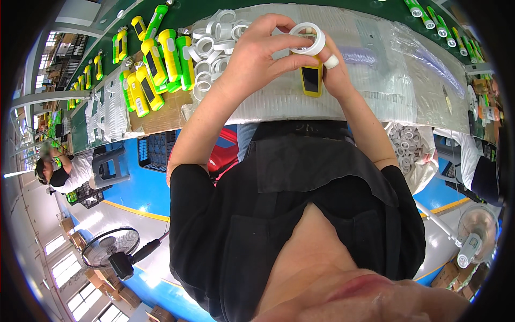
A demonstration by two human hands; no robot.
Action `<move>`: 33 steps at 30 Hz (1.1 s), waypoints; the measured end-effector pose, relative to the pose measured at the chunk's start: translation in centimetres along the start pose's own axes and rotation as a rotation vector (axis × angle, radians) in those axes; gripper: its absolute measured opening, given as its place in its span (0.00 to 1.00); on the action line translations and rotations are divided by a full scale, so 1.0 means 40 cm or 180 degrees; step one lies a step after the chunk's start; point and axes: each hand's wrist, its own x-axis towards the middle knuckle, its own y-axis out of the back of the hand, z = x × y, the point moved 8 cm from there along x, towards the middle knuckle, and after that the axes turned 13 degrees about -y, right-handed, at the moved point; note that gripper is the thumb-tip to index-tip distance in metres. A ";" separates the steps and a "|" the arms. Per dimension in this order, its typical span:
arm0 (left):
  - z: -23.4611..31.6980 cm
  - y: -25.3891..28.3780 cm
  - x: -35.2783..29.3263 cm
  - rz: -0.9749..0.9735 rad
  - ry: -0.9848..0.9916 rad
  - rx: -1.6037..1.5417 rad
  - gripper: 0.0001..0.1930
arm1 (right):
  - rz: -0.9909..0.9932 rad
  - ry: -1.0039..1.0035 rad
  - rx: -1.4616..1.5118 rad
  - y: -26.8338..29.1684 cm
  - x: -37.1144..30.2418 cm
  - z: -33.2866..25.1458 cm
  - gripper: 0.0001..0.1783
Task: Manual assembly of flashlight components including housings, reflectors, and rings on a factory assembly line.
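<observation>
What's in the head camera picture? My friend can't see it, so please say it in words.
A person's left hand grips a white ring at the top of a yellow torch held in the right hand, over a plastic-covered table. More white rings and green and yellow torches lie to the left.

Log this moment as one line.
left hand: holding white ring; right hand: holding yellow flashlight; ring: at flashlight's upper end; nearby: loose white rings
</observation>
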 end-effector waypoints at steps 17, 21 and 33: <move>-0.022 -0.133 0.006 -0.0583 0.0912 -0.0643 0.23 | -0.1762 -0.0168 -0.4286 -0.054 0.040 -0.323 0.15; -0.022 -0.143 0.014 -0.0433 0.0824 -0.0737 0.22 | -0.1854 -0.0594 -0.4355 -0.042 0.063 -0.314 0.16; -0.024 -0.143 0.014 -0.0261 0.0616 -0.0469 0.20 | -0.0764 -0.1138 -0.4860 -0.008 0.069 -0.302 0.27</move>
